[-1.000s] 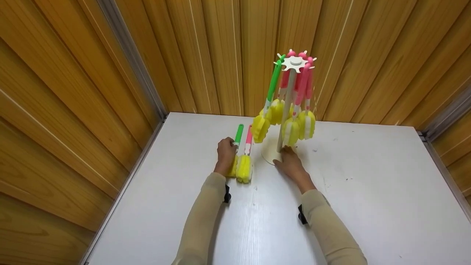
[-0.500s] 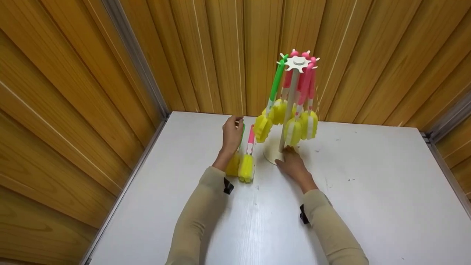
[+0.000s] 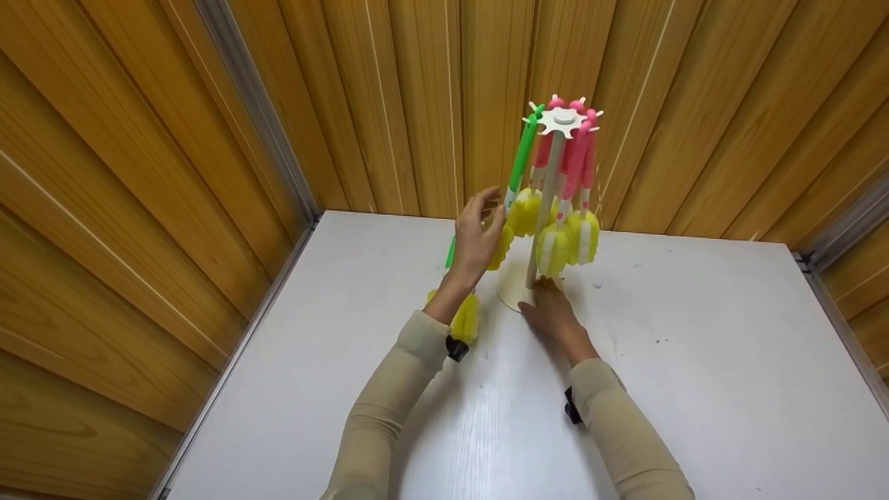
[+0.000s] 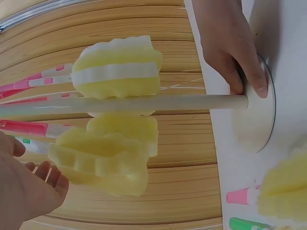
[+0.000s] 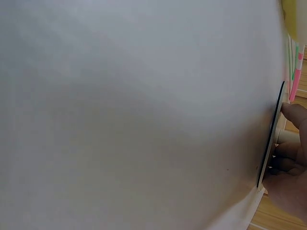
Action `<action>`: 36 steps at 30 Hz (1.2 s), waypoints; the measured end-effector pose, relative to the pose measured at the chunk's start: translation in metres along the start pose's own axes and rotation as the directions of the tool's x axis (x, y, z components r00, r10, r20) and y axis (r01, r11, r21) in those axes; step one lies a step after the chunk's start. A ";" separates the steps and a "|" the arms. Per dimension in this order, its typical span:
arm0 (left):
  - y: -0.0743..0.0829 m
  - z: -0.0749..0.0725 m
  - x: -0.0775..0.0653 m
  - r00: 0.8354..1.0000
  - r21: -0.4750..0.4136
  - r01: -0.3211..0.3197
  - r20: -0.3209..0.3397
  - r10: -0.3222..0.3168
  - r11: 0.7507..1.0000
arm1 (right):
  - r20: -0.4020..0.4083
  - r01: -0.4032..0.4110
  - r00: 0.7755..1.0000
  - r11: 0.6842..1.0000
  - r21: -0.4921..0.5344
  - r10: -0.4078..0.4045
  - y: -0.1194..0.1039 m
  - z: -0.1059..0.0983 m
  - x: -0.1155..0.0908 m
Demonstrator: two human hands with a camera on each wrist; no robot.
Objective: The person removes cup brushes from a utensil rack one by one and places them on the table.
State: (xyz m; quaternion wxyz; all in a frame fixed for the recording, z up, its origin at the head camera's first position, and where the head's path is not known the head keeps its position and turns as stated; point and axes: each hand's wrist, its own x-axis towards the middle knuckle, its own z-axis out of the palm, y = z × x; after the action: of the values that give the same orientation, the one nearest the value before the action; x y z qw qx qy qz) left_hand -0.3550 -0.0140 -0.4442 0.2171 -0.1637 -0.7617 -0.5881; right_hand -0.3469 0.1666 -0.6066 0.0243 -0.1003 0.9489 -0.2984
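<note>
A white stand (image 3: 554, 201) with a round base (image 3: 510, 295) and a notched top holds several hanging sponge bottle brushes. My left hand (image 3: 476, 236) is raised at the left of the stand, fingers apart and lightly bent, beside a hanging green-handled brush (image 3: 522, 154). In the left wrist view its fingers lie right by that brush's yellow sponge head (image 4: 103, 163), with nothing in them. My right hand (image 3: 553, 312) holds the base near the foot of the pole, with the thumb and bent fingers on it. Pink-handled brushes (image 3: 573, 170) hang around the back and right.
On the white table (image 3: 694, 361), left of the stand, lie a green-handled brush (image 3: 450, 251) and a pink-handled brush (image 4: 240, 195), partly hidden by my left arm in the head view. Wood-patterned panels (image 3: 389, 104) stand behind the table and along its sides.
My left hand has left the green-handled brush on the table, risen, and moved right toward the hanging green-handled brush. My right hand stays on the base.
</note>
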 end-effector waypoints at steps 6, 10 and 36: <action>0.006 0.006 0.003 0.997 0.059 -0.083 0.016 0.082 0.995 | -0.028 0.064 0.997 0.996 -0.065 -0.066 0.001 0.001 0.001; 0.008 0.009 0.004 0.998 0.060 -0.050 0.030 0.048 0.997 | -0.021 0.050 0.998 0.997 -0.064 -0.051 0.001 0.001 0.002; 0.005 0.005 -0.008 0.996 -0.069 -0.083 0.018 0.084 0.994 | -0.025 0.029 0.999 0.999 -0.025 -0.030 0.001 0.001 0.002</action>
State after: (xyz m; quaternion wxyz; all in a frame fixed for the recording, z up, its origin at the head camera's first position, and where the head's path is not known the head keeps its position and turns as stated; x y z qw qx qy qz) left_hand -0.3465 -0.0081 -0.4453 0.2278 -0.2087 -0.7359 -0.6025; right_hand -0.3487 0.1666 -0.6079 0.0068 -0.1109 0.9511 -0.2882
